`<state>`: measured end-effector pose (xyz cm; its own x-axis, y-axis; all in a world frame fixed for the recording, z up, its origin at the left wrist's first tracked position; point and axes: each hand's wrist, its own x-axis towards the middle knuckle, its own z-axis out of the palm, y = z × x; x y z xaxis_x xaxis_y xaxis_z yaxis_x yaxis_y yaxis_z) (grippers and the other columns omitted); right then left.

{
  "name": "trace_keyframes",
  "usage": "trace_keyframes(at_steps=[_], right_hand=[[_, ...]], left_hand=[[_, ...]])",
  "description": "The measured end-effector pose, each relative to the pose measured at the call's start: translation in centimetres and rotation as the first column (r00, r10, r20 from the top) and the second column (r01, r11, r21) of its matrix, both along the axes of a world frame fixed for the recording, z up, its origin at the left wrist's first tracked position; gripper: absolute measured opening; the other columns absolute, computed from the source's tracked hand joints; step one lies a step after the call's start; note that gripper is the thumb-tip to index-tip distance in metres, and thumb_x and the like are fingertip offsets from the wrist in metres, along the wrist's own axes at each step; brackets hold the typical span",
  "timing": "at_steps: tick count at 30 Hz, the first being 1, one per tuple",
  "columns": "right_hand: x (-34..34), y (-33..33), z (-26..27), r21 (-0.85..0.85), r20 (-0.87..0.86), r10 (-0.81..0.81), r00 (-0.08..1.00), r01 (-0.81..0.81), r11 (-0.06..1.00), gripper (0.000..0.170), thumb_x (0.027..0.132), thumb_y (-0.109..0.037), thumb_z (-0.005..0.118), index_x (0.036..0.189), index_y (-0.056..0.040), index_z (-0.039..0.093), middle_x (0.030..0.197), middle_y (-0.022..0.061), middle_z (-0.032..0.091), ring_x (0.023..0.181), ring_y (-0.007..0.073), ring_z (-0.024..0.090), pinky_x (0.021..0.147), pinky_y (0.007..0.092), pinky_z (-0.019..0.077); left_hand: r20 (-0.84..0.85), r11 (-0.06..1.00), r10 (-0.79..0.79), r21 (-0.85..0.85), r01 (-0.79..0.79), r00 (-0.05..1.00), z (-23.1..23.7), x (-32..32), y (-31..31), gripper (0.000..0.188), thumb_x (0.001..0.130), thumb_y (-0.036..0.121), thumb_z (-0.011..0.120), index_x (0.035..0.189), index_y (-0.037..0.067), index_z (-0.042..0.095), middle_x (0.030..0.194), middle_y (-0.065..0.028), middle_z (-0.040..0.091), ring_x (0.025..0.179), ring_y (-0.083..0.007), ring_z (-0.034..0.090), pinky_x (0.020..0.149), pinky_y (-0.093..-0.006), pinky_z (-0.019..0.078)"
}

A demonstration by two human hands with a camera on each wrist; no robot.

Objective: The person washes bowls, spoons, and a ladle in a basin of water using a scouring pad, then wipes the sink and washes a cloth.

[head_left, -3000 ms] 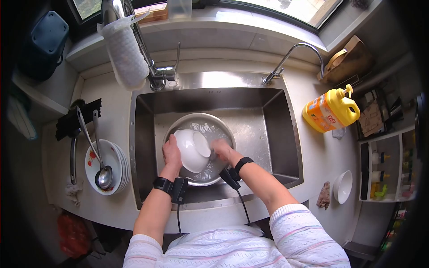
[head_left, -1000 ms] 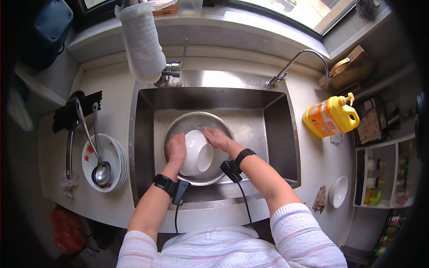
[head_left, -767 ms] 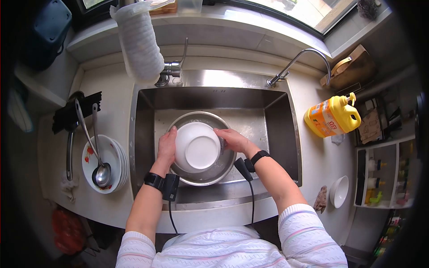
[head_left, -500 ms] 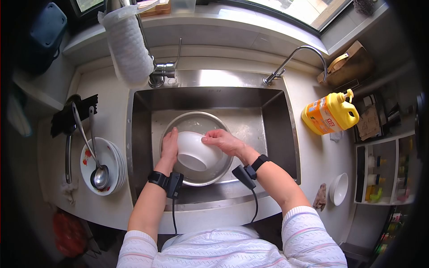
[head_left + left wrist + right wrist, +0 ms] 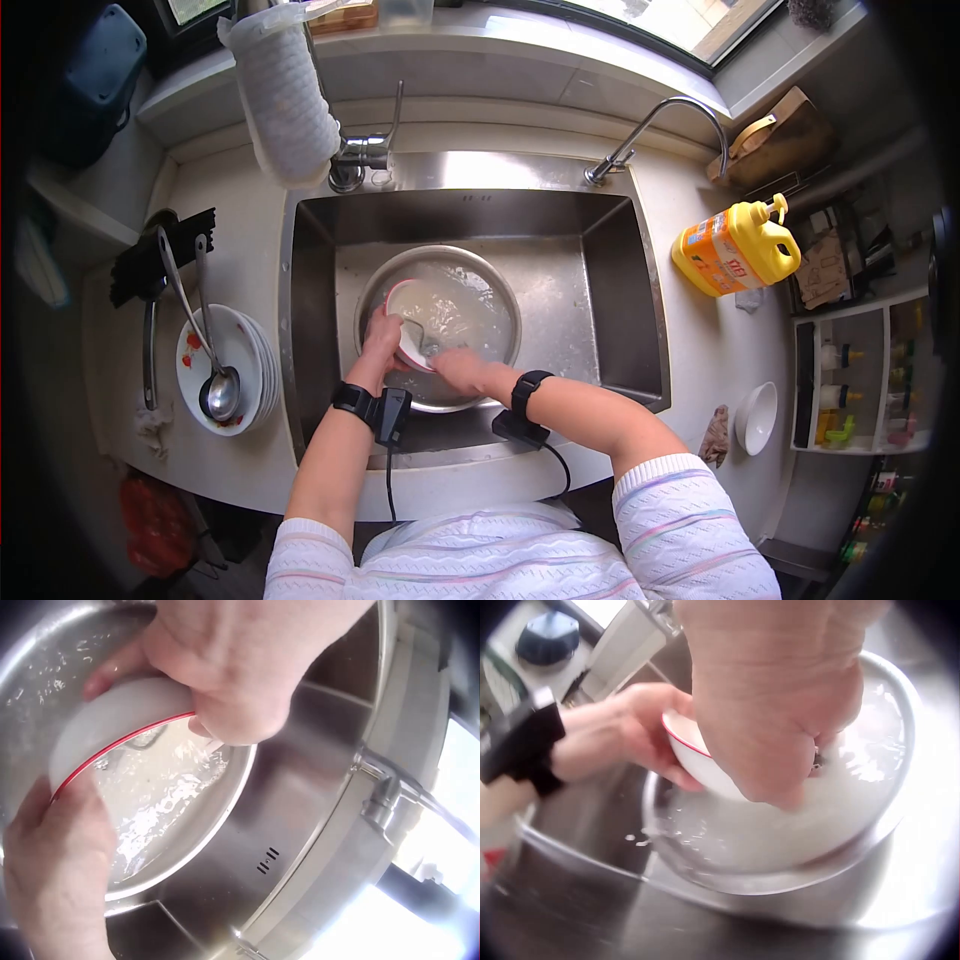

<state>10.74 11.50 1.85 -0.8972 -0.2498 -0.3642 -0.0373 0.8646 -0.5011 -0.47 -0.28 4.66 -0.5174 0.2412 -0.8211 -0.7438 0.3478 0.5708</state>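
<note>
A white bowl with a red rim (image 5: 410, 340) tilts over the water in a steel basin (image 5: 515, 345), its inside now showing. My left hand (image 5: 381, 340) grips its left side; in the left wrist view that hand (image 5: 232, 667) bends over the bowl wall (image 5: 120, 712). At the bowl's near edge, the curled fingers of my right hand (image 5: 460, 370) hold the rim. In the left wrist view, the red rim runs into the right hand (image 5: 64, 862). A small dark, silvery bit (image 5: 819, 760) shows by the right fingers, its kind unclear.
The basin stands inside a steel sink (image 5: 625, 290). Stacked plates (image 5: 262, 370) with ladles (image 5: 225, 395) are on the left counter. To the right stand a yellow detergent bottle (image 5: 735, 250), a small white bowl (image 5: 757, 418) and a crumpled cloth (image 5: 715, 437). A tap (image 5: 365, 150) rises behind.
The bowl has turned from underside up to showing its opening and shifted left and lower. My right hand has come down from its far side to its near edge; the left keeps its grip.
</note>
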Motion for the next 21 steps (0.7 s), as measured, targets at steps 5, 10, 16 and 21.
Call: trace_keyframes(at_steps=[5,10,16,21], right_hand=[[-1.6,1.3,1.5,0.141,0.069,0.052,0.996,-0.062,0.988,0.017,0.074,-0.010,0.050,0.088,-0.0058,0.059,0.079,0.0191,0.061,0.076,0.0378,0.057,0.068,0.0421,0.0465],[-3.1,-1.6,4.4,-0.166,0.053,-0.190,0.980,0.196,0.966,0.018,0.075,-0.012,0.051,0.084,-0.0013,0.063,0.085,0.0150,0.063,0.084,0.0316,0.060,0.072,0.0407,0.0479],[-1.0,1.6,-1.2,0.150,0.084,0.066,0.994,-0.078,0.986,0.021,0.073,-0.016,0.052,0.089,-0.0034,0.059,0.077,0.0196,0.060,0.076,0.0374,0.057,0.069,0.0431,0.0454],[-3.5,-0.7,3.8,-0.134,0.046,-0.126,0.991,0.132,0.982,0.019,0.070,-0.013,0.052,0.082,-0.0020,0.063,0.083,0.0198,0.061,0.080,0.0362,0.058,0.071,0.0420,0.0464]], left_hand=[[-0.107,0.996,-0.017,-0.087,0.008,0.994,3.0,0.1,1.5,0.057,0.075,0.017,0.047,0.129,0.011,0.030,0.124,-0.0202,0.040,0.101,-0.0439,0.049,0.070,-0.0584,0.0470],[-0.506,0.950,-0.214,-0.308,0.056,0.836,-2.9,0.7,1.0,0.055,0.073,0.016,0.046,0.127,0.011,0.032,0.119,-0.0208,0.046,0.105,-0.0385,0.048,0.077,-0.0484,0.0429],[-0.399,0.944,-0.238,-0.310,0.114,0.886,-2.4,-0.1,1.1,0.058,0.074,0.017,0.043,0.130,0.010,0.029,0.117,-0.0239,0.048,0.109,-0.0385,0.046,0.091,-0.0418,0.0374],[-0.498,0.914,-0.270,-0.401,0.058,0.824,-0.3,1.5,1.8,0.059,0.075,0.016,0.043,0.131,0.012,0.026,0.117,-0.0235,0.048,0.106,-0.0397,0.048,0.090,-0.0430,0.0386]])
